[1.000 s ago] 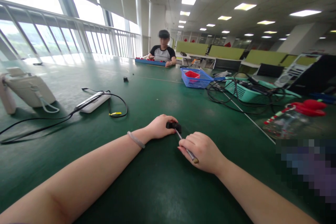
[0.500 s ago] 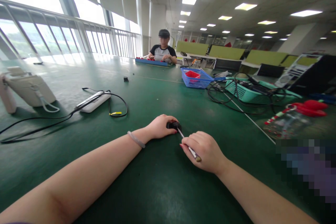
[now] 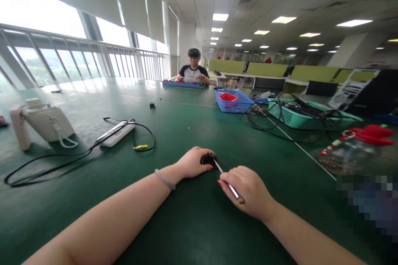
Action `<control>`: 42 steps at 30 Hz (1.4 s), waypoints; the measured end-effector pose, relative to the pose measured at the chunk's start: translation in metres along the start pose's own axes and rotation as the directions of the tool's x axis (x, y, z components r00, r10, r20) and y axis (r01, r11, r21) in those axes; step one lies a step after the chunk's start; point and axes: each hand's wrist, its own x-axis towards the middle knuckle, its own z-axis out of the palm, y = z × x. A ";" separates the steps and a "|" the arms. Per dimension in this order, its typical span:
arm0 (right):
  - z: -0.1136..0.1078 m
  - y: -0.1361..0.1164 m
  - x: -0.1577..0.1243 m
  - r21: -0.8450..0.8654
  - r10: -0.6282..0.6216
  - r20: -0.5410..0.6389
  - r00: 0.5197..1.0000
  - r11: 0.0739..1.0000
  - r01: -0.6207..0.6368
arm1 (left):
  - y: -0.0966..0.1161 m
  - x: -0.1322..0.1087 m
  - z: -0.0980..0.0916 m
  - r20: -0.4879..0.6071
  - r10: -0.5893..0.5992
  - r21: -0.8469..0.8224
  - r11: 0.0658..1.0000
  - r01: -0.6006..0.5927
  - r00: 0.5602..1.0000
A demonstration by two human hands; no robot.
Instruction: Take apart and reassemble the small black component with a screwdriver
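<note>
A small black part rests on the green table, with my left hand closed round its left side, thumb and fingers pressed on it. My right hand grips a thin metal tool with a brownish rounded end. The tool slants up and to the left, and its far tip meets the black part. Where exactly the tip touches is too small to tell.
At the left are a white power bank with black cords and a beige case. Blue and teal baskets with cables stand at the right, near a glass jar. A person sits across the table.
The view has tilted up a little, so everything on the table appears lower. Both hands keep their holds on the black part and the tool.
</note>
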 end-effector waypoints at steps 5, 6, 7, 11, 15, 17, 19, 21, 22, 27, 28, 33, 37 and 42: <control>0.001 0.004 0.000 0.014 0.019 -0.029 0.999 1.000 -0.018 | 0.001 -0.001 0.001 0.000 0.006 0.067 0.998 -0.006 1.000; 0.001 0.004 0.000 0.019 0.033 -0.031 0.999 0.999 -0.032 | 0.001 -0.001 0.002 -0.001 0.009 0.078 0.997 -0.009 1.000; 0.002 0.006 0.000 0.024 0.049 -0.033 0.998 0.999 -0.049 | 0.001 -0.002 0.002 -0.001 0.014 0.088 0.996 -0.014 1.000; 0.002 0.010 0.000 0.062 0.130 -0.029 0.991 0.990 -0.128 | 0.002 -0.002 0.002 0.005 0.038 0.104 0.994 -0.039 0.999; 0.002 0.016 0.000 0.159 0.249 -0.003 0.968 0.956 -0.246 | 0.001 -0.003 0.002 0.017 0.056 0.092 0.994 -0.057 0.998; 0.004 0.019 0.000 0.210 0.314 0.010 0.949 0.928 -0.309 | 0.001 -0.003 0.002 0.015 0.068 0.087 0.994 -0.069 0.998; 0.006 0.022 -0.001 0.260 0.382 -0.001 0.924 0.892 -0.369 | 0.000 -0.003 0.002 0.013 0.085 0.086 0.993 -0.086 0.996; 0.008 0.023 -0.001 0.307 0.443 -0.013 0.896 0.855 -0.418 | 0.000 -0.003 0.002 0.015 0.090 0.086 0.992 -0.091 0.996; 0.008 0.024 -0.001 0.333 0.469 -0.017 0.883 0.836 -0.437 | 0.000 -0.002 0.002 0.015 0.087 0.086 0.992 -0.088 0.996; 0.007 0.023 -0.003 0.516 0.567 -0.036 0.823 0.715 -0.471 | 0.002 -0.001 0.000 0.017 0.091 0.086 0.992 -0.092 0.996; 0.007 0.023 -0.003 0.547 0.582 -0.035 0.812 0.691 -0.472 | 0.002 -0.001 0.000 0.017 0.094 0.085 0.992 -0.095 0.995; 0.006 0.023 -0.003 0.640 0.649 -0.024 0.760 0.594 -0.487 | 0.004 -0.001 -0.002 0.018 0.084 0.085 0.993 -0.086 0.996; 0.009 0.026 -0.001 0.637 0.659 0.035 0.751 0.564 -0.525 | 0.005 -0.001 -0.002 0.027 0.088 0.095 0.991 -0.091 0.996; 0.008 0.026 -0.001 0.559 0.619 0.102 0.778 0.611 -0.560 | 0.006 -0.001 -0.003 0.046 0.082 0.109 0.990 -0.087 0.996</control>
